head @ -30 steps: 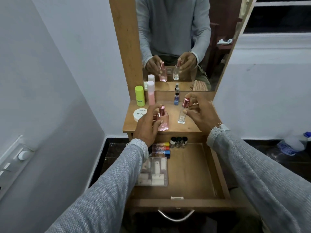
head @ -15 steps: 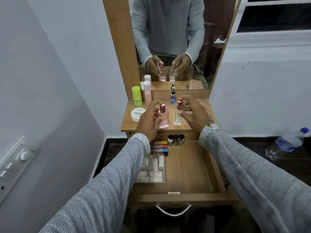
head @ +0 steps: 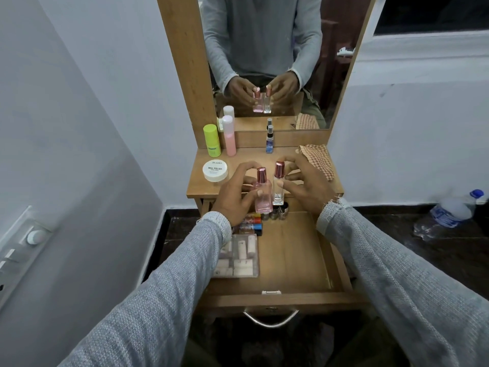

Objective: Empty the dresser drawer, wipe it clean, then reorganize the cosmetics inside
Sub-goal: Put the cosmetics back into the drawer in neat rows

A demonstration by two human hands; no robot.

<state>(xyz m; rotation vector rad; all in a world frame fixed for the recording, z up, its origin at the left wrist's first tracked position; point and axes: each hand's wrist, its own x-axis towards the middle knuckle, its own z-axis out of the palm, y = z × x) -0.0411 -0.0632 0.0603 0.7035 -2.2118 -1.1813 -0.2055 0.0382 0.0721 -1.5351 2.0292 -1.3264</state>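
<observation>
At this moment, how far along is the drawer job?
Restocking is partway. The drawer already holds a clear box, small tubes and little bottles. The left hand holds a pink bottle and the right hand a clear bottle. A white jar, green tube, pink tube and spray bottle remain on top.

Both bottles (head: 270, 190) now side by side, over the drawer's (head: 291, 250) back edge

Left hand (head: 236, 194) covers most of the coloured tubes (head: 250, 225); small dark bottles (head: 279, 212) partly hidden behind the perfume bottles (head: 270, 190); jar (head: 215, 170) small print illegible.
</observation>
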